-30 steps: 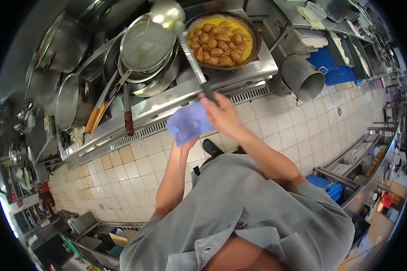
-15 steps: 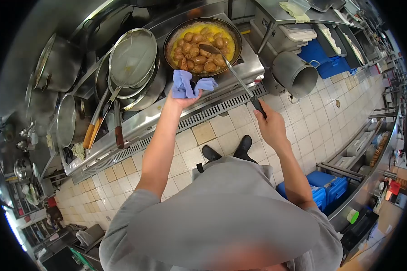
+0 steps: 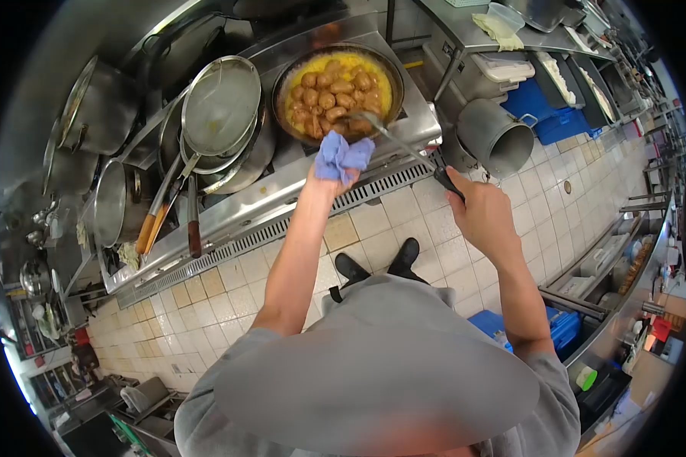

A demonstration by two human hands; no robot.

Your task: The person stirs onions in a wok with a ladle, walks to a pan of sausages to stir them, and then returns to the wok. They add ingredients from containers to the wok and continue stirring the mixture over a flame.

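Note:
In the head view, a wide, dark pan (image 3: pixel 399 74) on the stove holds round brown pieces like small potatoes (image 3: pixel 335 90) in yellow liquid. My left hand (image 3: pixel 329 186) is closed on a bunched blue cloth (image 3: pixel 343 154) at the pan's near edge; whether a pan handle lies inside the cloth is hidden. My right hand (image 3: pixel 492 217) grips the black handle of a long metal cooking spoon (image 3: pixel 406 148). The spoon's blurred bowl dips among the pieces at the pan's near right side.
Left of the pan, wood-handled strainers (image 3: pixel 221 107) rest over other pans on the stovetop (image 3: pixel 290 179). A tall metal pot (image 3: pixel 503 137) lies tipped to the right, below a steel table (image 3: pixel 472 34). Blue boxes (image 3: pixel 562 327) stand at lower right.
The spoon's bowl has moved toward the near side of the pan, and my right hand has drawn back to the right. My left hand and the cloth have shifted right and slightly nearer.

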